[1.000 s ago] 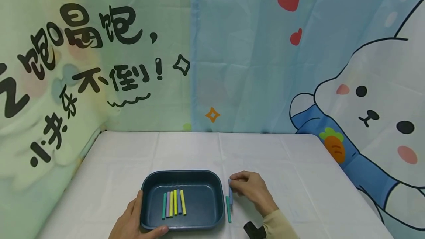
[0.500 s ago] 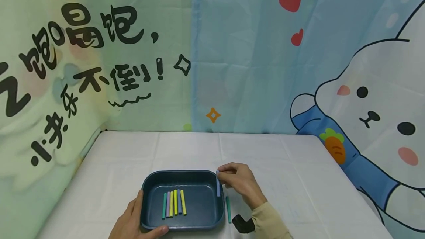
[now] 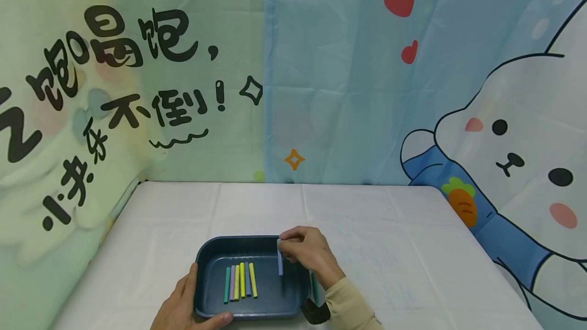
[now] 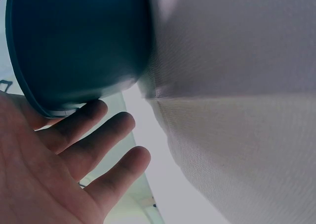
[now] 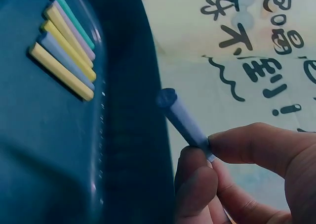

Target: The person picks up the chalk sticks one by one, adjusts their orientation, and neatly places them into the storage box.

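In the head view, my right hand point(image 3: 308, 251) pinches a blue-violet chalk stick point(image 3: 280, 263) between thumb and fingertips, above the right part of a dark blue tray point(image 3: 252, 313). The right wrist view shows that chalk's free end point(image 5: 182, 117) pointing away from the fingers. A row of several chalk sticks point(image 3: 242, 280), green, purple, yellow and blue, lies side by side on the tray floor. My left hand point(image 3: 181, 302) rests against the tray's front left corner, thumb along the front side. In the left wrist view its fingers point(image 4: 106, 142) are extended and spread beside the tray wall.
A green chalk stick point(image 3: 314, 288) lies on the white tablecloth point(image 3: 412, 269) just right of the tray, partly hidden by the right wrist. A black strap-like piece point(image 3: 316, 312) hangs at that wrist. Printed curtains point(image 3: 330, 90) stand behind the table.
My right hand has carried the blue-violet chalk leftward from the cloth beside the tray, over the right rim, to above the tray floor. The left hand and the chalk row have stayed put.
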`<state>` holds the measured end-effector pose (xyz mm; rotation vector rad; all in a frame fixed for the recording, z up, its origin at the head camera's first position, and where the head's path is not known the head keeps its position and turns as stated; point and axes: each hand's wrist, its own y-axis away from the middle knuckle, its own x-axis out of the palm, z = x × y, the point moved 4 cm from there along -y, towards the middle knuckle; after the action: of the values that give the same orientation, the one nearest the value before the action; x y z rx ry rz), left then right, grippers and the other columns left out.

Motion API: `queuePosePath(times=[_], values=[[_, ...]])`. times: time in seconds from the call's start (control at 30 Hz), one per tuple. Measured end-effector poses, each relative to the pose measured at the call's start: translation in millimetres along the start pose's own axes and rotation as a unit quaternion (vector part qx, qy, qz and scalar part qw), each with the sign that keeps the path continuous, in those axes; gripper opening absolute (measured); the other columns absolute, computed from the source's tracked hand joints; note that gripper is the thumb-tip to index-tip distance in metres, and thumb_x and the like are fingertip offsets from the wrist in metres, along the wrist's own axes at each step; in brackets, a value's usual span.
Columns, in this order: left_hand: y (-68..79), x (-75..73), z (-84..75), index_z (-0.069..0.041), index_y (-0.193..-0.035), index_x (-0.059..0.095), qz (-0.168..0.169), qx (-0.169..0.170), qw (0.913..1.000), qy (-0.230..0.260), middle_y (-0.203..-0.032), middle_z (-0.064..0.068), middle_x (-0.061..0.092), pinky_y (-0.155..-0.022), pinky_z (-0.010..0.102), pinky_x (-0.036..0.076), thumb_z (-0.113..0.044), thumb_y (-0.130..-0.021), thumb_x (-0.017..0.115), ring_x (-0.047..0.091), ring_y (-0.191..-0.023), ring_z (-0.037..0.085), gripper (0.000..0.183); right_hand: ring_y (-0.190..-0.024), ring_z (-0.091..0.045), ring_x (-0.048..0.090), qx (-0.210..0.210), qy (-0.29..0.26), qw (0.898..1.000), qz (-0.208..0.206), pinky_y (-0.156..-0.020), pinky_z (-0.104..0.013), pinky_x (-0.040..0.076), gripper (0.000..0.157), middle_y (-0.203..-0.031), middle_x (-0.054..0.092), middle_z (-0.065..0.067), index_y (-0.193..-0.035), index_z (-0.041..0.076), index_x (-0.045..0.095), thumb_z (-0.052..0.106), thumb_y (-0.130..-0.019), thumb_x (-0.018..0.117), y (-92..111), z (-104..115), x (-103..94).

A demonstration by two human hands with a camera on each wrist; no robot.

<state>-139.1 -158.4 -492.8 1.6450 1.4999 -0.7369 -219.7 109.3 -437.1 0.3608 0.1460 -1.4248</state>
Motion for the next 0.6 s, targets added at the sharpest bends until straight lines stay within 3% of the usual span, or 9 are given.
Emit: queuePosePath(times=[0.6], values=[[1.0,-0.8,-1.2,0.005,-0.159,0.015,0.011,-0.008,0.9999,0.002,-0.145,0.033,0.043,-0.094,0.061,0.050,-0.085,-0.065,0.071,0.056,-0.120,0.046,0.142,-0.063,-0.017,0.063,-0.009,0.027,1.000,0.008,-0.061,-0.039,0.055,0.019,-0.079,0.072,-0.003,-0.101,0.001,0.073,0.008,-0.083,0.075,-1,-9,34.3]])
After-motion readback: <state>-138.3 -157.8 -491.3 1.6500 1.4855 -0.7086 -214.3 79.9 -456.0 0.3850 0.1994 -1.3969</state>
